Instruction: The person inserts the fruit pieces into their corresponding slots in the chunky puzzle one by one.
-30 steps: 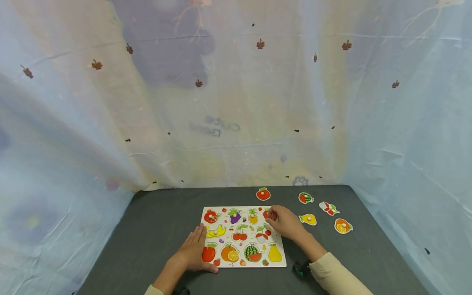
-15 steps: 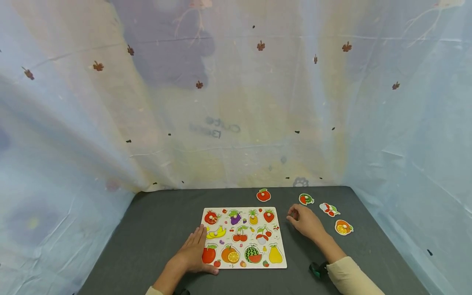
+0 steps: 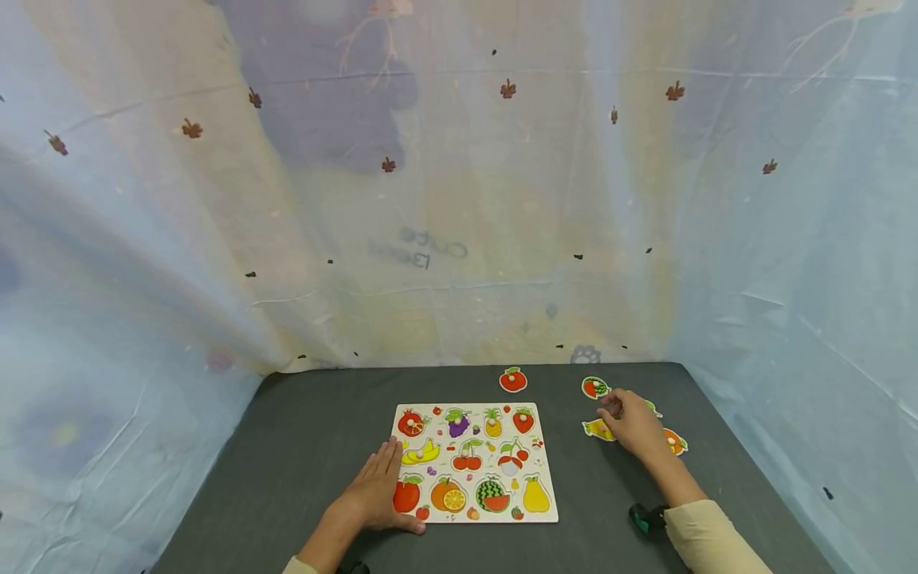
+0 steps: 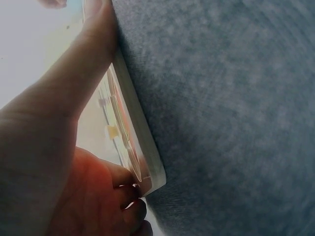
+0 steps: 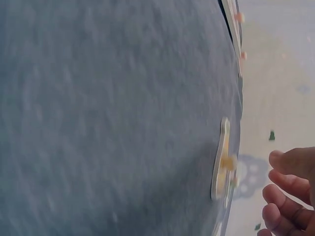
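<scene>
A white fruit puzzle board [image 3: 532,458] lies flat on the dark cloth. My left hand [image 3: 373,486] rests at its near left corner, fingers straight along the left edge and the thumb by the front edge. In the left wrist view the thumb runs beside the board's side [image 4: 140,125]. My right hand [image 3: 634,422] is close over the yellow pear piece [image 3: 597,430], loosely curled with nothing between its fingers. The right wrist view shows the pear piece's small knob [image 5: 229,162] apart from the fingertips [image 5: 277,158].
Around the right hand lie a watermelon piece [image 3: 594,387], a partly hidden orange piece [image 3: 674,441] and a mostly covered piece [image 3: 653,406]. A red fruit piece [image 3: 512,380] lies behind the board. A patterned curtain [image 3: 459,199] encloses the cloth-covered table [image 3: 301,430].
My right hand has left the strawberry at the board's far right corner and moved right, passing over the pear piece to its right side. The left hand stays where it was.
</scene>
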A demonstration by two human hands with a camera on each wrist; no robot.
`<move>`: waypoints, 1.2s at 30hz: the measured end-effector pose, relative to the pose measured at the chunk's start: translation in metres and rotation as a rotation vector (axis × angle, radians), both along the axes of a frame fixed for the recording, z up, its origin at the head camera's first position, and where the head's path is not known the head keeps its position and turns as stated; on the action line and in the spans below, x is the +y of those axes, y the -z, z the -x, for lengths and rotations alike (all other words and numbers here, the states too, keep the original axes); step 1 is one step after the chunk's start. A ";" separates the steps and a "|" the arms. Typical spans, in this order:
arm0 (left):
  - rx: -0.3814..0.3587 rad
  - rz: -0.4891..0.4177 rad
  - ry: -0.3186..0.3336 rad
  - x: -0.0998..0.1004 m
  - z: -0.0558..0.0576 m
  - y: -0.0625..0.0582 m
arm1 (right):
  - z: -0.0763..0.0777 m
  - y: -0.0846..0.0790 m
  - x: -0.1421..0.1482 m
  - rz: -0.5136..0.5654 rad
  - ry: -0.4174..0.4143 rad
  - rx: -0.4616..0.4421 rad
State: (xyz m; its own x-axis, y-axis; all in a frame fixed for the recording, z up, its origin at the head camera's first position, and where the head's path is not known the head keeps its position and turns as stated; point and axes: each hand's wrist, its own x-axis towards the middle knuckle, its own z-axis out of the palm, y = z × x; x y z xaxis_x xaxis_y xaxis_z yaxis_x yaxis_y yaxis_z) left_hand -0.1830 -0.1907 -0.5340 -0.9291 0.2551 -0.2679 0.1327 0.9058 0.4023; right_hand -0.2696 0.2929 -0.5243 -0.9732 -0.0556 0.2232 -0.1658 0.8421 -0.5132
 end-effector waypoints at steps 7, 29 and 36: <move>-0.037 -0.037 0.006 -0.001 0.000 -0.003 | 0.003 -0.006 0.019 -0.027 0.065 0.008; -0.006 0.010 -0.005 0.001 -0.001 0.001 | 0.020 0.008 0.066 -0.063 0.211 -0.155; -0.017 0.002 -0.008 0.001 -0.001 0.002 | 0.021 0.008 0.070 -0.043 0.243 -0.192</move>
